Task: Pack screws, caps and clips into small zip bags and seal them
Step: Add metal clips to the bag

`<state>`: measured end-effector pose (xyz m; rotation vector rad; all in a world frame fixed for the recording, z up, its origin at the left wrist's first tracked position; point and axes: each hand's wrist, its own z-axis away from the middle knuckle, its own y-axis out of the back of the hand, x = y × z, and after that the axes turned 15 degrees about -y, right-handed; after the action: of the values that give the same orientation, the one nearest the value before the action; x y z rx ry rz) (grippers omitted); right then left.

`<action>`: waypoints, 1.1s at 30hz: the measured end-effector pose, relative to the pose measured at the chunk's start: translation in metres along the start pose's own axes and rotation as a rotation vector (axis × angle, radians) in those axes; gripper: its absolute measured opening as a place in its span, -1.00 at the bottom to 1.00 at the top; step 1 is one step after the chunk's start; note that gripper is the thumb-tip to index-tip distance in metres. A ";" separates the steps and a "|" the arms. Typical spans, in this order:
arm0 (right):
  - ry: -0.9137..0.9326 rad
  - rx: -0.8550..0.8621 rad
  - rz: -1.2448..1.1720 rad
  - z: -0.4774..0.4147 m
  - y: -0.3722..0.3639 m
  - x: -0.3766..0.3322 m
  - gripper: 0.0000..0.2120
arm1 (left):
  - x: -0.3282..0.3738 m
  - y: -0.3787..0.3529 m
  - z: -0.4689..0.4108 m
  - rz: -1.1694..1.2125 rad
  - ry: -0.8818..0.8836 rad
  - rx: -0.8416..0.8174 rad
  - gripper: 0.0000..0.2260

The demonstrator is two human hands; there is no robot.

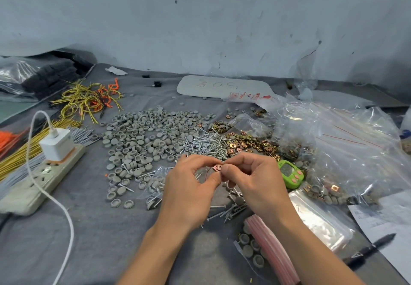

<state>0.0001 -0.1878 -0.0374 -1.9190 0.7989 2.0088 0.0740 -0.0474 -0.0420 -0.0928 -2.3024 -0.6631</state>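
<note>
My left hand (191, 187) and my right hand (255, 180) meet above the table's middle. Together they pinch copper-coloured clips (217, 167) at the mouth of a small clear zip bag (205, 174) with a red seal line, which hangs mostly hidden between my palms. Behind them lie a wide heap of grey caps (142, 136), a pile of silver screws (204, 143) and a spread of brass and copper clips (251, 142). A stack of empty zip bags (318, 218) lies at the right, with a pink-edged bundle of bags (273, 247) in front.
A white power strip (42, 173) with a charger and cable sits at the left, beside yellow and orange wires (89, 100). A green timer (290, 173) lies right of my hands. Large clear plastic bags (347, 142) crowd the right. A black pen (369, 251) rests on paper.
</note>
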 end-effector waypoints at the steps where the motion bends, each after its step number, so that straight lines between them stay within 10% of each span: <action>1: 0.006 0.008 0.007 0.001 0.000 -0.001 -0.82 | 0.001 0.000 0.001 0.001 -0.003 0.005 -0.84; 21: 0.073 0.119 0.221 0.006 0.001 -0.004 -0.86 | 0.004 -0.001 0.002 -0.075 0.087 -0.042 -0.74; 25: -0.036 0.323 0.339 -0.006 0.032 -0.001 -0.89 | 0.007 0.015 0.001 -0.100 0.100 -0.268 -0.15; 33: -0.217 0.289 0.643 -0.014 0.053 0.006 -0.81 | 0.000 0.040 -0.004 -0.202 0.083 -0.768 0.11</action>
<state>-0.0165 -0.2398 -0.0314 -1.3556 1.6938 2.2107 0.0871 -0.0144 -0.0222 -0.1850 -1.8729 -1.5909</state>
